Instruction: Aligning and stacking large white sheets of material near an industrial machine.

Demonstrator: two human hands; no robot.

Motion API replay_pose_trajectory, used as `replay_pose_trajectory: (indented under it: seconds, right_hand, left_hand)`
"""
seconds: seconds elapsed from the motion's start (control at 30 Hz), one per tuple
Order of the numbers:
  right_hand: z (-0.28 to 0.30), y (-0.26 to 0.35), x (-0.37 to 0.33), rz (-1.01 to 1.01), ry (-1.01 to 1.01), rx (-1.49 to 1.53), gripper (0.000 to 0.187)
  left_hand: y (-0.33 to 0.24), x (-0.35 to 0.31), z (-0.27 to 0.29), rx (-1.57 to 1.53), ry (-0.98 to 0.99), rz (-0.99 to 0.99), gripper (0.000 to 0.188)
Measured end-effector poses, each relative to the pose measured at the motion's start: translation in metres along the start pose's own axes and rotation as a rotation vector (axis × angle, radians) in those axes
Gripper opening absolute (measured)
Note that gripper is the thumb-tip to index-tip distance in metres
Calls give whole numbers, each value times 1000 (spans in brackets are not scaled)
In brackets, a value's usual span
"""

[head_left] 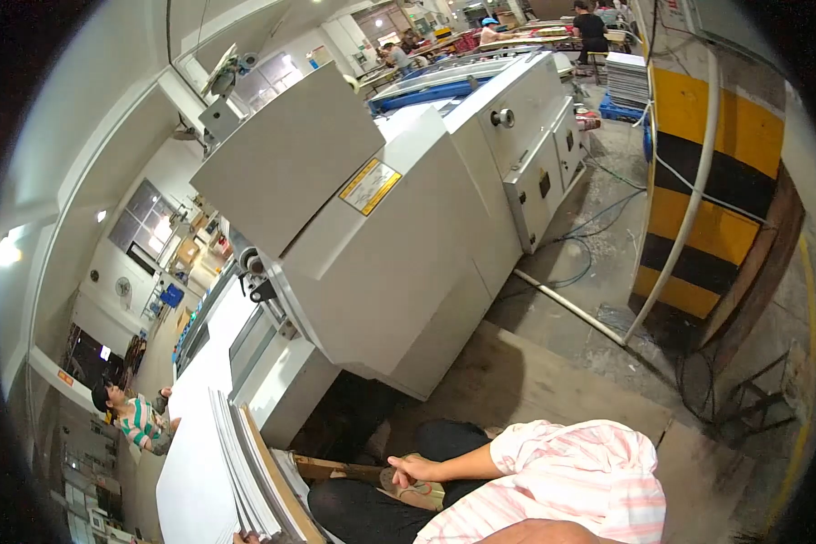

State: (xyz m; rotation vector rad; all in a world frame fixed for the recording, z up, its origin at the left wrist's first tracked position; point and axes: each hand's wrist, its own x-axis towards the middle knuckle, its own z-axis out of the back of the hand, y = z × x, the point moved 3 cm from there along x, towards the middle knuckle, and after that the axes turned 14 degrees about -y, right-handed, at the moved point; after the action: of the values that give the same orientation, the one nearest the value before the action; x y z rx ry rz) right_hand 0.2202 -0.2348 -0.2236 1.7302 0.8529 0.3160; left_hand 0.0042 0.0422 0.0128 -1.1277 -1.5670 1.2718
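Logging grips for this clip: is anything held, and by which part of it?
Right hand: loosely curled, no object visible in it. Left hand: mostly out of view, by the near edge of the white sheets; whether it holds them cannot be told.

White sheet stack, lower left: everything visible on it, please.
The stack of white sheets sits beside the pale grey machine. Its broad face is plain, smooth and white; the sheets look like paper or thin card. Along its right side several edges show, slightly fanned and uneven. A brown board-like strip runs alongside; whether it belongs to the stack is unclear. The picture's lower edge cuts the stack off, where fingertips seem to touch it.
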Motion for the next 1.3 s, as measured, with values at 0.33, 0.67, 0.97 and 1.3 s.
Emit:
replay_pose_trajectory:
  seconds: [0.33,0.67,0.97,1.3]
  right_hand:
    - [24,16,-13,14,11,196,41]
    - [-8,118,-72,547,27,112,38]
    - [-117,117,-111,1297,477,-241,17]
    - [-137,56,-104,1292,783,-720,20]
  left_hand:
    - [35,63,8,41,100,-101,32]
    - [31,72,6,-31,59,-116,28]
    - [25,69,4,-47,-37,-166,26]
    - [10,23,13,223,-43,-336,13]
